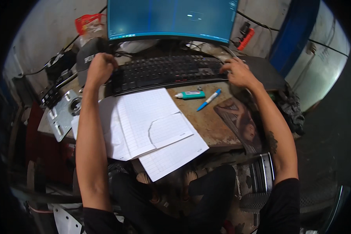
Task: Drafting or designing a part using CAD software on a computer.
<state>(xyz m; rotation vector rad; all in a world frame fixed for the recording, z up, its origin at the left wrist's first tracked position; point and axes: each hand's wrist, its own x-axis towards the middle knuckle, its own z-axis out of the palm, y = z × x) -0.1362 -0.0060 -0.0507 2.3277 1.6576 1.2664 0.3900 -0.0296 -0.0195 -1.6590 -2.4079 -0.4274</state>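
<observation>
A black keyboard [167,74] lies across the table below the monitor, its left end overlapping the top of an open notebook [148,117]. My left hand [100,69] is at the keyboard's left end, fingers curled in against its edge. At the opposite end, my right hand [240,73] has its bent fingers on the keyboard's right edge. Both hands appear to grip it; the undersides of the fingers are hidden. The notebook has ruled white pages, and a torn edge crosses one of them.
A teal correction pen [190,95] and a blue-and-white pen [209,100] lie right of the notebook. A picture-printed mat [240,123] sits near my right forearm. Behind stands a lit monitor [171,19]. A dark cap [90,56] and slotted metal plate [60,117] are at left.
</observation>
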